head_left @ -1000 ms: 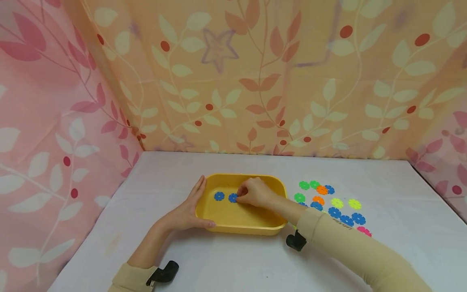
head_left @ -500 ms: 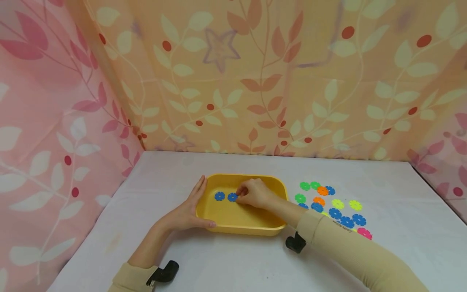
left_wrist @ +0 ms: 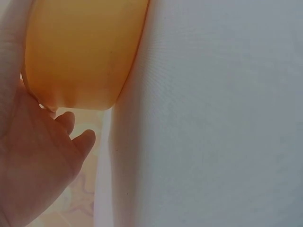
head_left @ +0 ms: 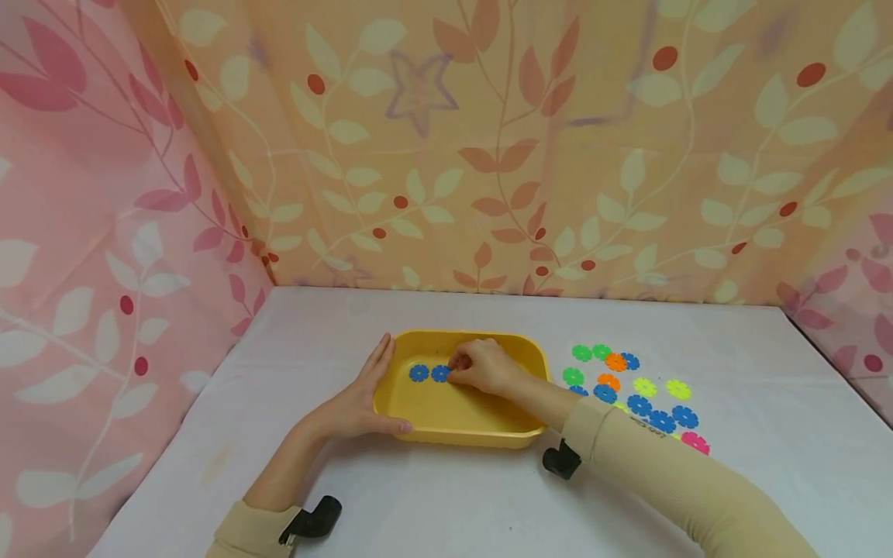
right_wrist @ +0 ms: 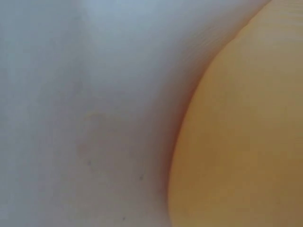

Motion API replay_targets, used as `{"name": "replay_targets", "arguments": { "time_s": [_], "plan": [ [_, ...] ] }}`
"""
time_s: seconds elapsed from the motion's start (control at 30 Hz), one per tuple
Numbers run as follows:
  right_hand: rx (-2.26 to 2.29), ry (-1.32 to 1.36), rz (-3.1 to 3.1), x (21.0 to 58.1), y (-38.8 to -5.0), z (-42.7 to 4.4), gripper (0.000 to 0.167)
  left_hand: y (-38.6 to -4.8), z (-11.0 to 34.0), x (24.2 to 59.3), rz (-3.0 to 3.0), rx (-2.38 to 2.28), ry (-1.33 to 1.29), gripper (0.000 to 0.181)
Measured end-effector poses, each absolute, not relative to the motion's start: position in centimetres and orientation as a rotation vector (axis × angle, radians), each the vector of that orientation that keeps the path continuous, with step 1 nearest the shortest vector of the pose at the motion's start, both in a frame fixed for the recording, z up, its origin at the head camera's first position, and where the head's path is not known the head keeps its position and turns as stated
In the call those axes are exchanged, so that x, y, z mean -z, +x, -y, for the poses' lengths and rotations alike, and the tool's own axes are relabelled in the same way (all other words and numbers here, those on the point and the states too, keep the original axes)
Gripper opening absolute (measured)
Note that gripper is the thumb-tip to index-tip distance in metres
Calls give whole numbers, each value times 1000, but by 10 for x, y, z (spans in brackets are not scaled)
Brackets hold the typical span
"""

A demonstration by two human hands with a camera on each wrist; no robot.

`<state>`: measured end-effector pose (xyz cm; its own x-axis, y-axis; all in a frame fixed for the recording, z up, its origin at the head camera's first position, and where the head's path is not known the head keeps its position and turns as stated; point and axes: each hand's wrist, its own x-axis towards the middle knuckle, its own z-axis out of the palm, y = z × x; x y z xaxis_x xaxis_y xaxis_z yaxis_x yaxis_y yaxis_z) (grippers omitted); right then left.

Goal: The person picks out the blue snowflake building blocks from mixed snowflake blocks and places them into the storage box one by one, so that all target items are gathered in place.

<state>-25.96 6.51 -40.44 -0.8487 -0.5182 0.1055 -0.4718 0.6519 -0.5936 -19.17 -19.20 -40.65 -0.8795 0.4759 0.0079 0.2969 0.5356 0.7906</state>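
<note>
In the head view, a yellow plastic tray [head_left: 460, 440] stands on the table. My left hand [head_left: 354, 404] rests against its left end, fingers spread along the outside and thumb on the near side. The left wrist view shows that hand [left_wrist: 40, 156] beside the tray wall [left_wrist: 85, 56]. Inside the tray lies one blue notched disc [head_left: 418, 373]. My right hand [head_left: 488, 368] pinches a second blue notched disc [head_left: 440, 373] by its right edge, close beside the first. Whether the two discs touch is too small to tell. The right wrist view shows only the tray's outside [right_wrist: 236, 142] and tablecloth.
Right of the tray lie loose notched discs: several blue ones [head_left: 639, 405], green ones [head_left: 582, 353], orange ones [head_left: 615, 362], yellow ones [head_left: 678, 389] and a pink one [head_left: 694, 443]. My right forearm partly covers them. A floral curtain [head_left: 488, 155] hangs behind the white-covered table [head_left: 446, 504].
My right hand has slid slightly left with the pinched blue disc, narrowing the gap to the other blue disc. The left hand and the tray have stayed in place.
</note>
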Motion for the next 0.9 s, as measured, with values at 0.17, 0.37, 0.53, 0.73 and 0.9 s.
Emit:
{"name": "replay_targets", "arguments": {
  "time_s": [0.17, 0.37, 0.53, 0.73, 0.9],
  "plan": [
    [1064, -829, -2732, 400, -257, -72, 18, -192, 191, 405, -2565, -1254, 648, 130],
    [1178, -767, -2666, 384, -243, -86, 21, -191, 191, 407, -2563, -1261, 646, 130],
    [1390, -619, -2532, 368, -225, -108, 24, -192, 192, 409, -2559, -1276, 669, 130],
    [1631, -419, -2364, 359, -209, -153, 39, -192, 193, 410, -2577, -1276, 685, 128],
    [1609, -259, -2428, 366, -198, -195, 46, -192, 193, 409, -2571, -1276, 682, 128]
  ]
}}
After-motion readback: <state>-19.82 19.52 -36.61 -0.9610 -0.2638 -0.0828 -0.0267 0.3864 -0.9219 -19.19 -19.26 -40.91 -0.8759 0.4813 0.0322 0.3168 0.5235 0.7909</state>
